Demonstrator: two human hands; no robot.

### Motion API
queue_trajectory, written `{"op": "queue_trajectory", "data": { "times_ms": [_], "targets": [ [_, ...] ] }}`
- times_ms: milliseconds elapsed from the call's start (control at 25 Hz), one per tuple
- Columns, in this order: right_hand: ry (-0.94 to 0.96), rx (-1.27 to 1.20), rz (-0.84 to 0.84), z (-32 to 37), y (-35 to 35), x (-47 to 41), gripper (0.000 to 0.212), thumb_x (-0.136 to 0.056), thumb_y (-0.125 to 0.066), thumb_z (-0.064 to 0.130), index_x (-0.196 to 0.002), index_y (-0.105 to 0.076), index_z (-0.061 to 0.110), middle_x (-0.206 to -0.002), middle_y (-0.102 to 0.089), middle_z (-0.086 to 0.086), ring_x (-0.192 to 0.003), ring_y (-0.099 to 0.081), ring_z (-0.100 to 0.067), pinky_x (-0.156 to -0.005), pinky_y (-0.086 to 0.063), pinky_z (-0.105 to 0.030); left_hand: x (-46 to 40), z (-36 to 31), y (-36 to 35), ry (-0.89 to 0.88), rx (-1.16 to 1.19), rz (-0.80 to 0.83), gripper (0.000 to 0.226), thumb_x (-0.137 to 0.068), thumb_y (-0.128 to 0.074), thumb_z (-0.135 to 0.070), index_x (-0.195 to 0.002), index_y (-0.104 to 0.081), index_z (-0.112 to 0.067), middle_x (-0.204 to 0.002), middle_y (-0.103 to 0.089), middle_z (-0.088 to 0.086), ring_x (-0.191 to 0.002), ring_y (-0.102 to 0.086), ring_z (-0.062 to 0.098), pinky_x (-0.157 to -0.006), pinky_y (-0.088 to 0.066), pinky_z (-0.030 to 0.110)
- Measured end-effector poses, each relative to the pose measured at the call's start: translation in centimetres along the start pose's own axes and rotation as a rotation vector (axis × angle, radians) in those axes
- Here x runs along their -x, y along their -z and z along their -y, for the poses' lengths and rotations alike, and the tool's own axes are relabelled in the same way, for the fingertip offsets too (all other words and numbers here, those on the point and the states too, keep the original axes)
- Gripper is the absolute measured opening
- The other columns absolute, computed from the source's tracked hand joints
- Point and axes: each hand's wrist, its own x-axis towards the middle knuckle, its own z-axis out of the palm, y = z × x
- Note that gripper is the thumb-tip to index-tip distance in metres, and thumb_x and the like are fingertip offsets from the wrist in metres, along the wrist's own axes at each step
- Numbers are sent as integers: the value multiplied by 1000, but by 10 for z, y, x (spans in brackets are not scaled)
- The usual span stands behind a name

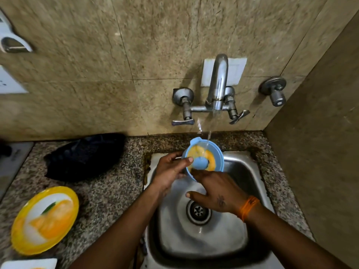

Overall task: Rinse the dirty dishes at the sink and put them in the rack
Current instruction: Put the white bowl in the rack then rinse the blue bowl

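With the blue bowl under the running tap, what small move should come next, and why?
Probably rub the right hand around inside the blue plastic bowl. Yellow residue still coats its inside though the tap's stream lands in it, and the left hand already has a grip on its rim.

Blue bowl [204, 158] (yellow-smeared inside) tilted under running tap water

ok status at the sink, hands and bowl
Left hand grips blue bowl by rim; right hand open, fingers at its near edge. Bowl under running tap, yellow residue inside. Nothing blocking; yellow plate waiting on counter.
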Motion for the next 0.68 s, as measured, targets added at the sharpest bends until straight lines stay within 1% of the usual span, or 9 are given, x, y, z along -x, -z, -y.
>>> {"op": "queue_trajectory", "data": {
  "times_ms": [80, 160, 240, 320, 360, 400, 480, 560, 680],
  "targets": [
    [-105, 314, 7, -6, -4, -7, 62, -91, -57, 57, -140, -53, 20, -131, -65, -5, -115, -64, -27, -90, -51, -36, 0, 0, -3, -8, 20, 2, 28, -82, -84, -19, -108, -73, -15, -98, -81, 12, -93, -77, 35, -90, -61, 55],
    [-157, 354, -28, -15, -9, -19, 76, -90, -62, 44, -153, -39, 9, -150, -49, -17, -133, -51, -36, -110, -44, -46, 2, 0, -12, -25, 27, 14, 24, -88, -79, -11, -111, -71, -12, -96, -81, 10, -89, -77, 29, -81, -64, 45],
    [-106, 16, -124, -17, -18, -29, 74, -93, -65, 29, -156, -34, 8, -156, -43, -15, -141, -43, -32, -117, -39, -46, 2, -3, -17, -49, 20, 30, 27, -87, -79, -9, -113, -71, -13, -96, -80, 6, -86, -77, 23, -73, -63, 35],
    [-116, -407, -186, -8, -24, -28, 61, -94, -66, 21, -151, -44, 16, -148, -54, -5, -136, -50, -18, -113, -44, -37, -2, -4, -14, -85, 30, 26, 38, -82, -85, -15, -117, -70, -14, -103, -80, 7, -90, -77, 25, -77, -63, 38],
    [-98, -467, -190, -4, -24, -23, 58, -94, -66, 21, -149, -47, 19, -144, -58, -1, -132, -54, -14, -110, -46, -33, -4, -4, -11, -110, 37, 17, 47, -77, -88, -21, -120, -70, -14, -108, -80, 9, -96, -77, 28, -82, -63, 42],
    [-32, -387, -169, -7, -23, -17, 60, -93, -66, 24, -149, -46, 19, -141, -61, -1, -128, -57, -14, -107, -48, -31, -6, -5, -7, -121, 38, 8, 53, -72, -90, -25, -120, -70, -14, -111, -79, 10, -100, -76, 30, -87, -62, 46],
    [97, 73, -114, -30, -23, -11, 65, -87, -68, 28, -148, -47, 18, -137, -63, -7, -122, -59, -25, -106, -47, -37, -7, -3, 0, -121, 51, -7, 54, -71, -91, -22, -120, -71, -14, -112, -79, 12, -103, -76, 30, -91, -61, 50],
    [57, 359, -143, -53, -19, -13, 60, -81, -68, 16, -140, -58, 14, -133, -64, -12, -123, -58, -33, -115, -40, -44, -8, -3, 1, -112, 59, -19, 46, -77, -88, -11, -120, -71, -13, -111, -79, 12, -103, -76, 31, -93, -60, 53],
    [-118, 94, -271, -36, -34, -19, 46, -81, -69, 12, -126, -65, 10, -120, -69, -14, -113, -63, -36, -104, -47, -42, -18, -7, -11, -151, 19, -51, 38, -79, -86, -8, -115, -74, -15, -108, -80, 9, -102, -76, 32, -94, -60, 52]
  ]
}}
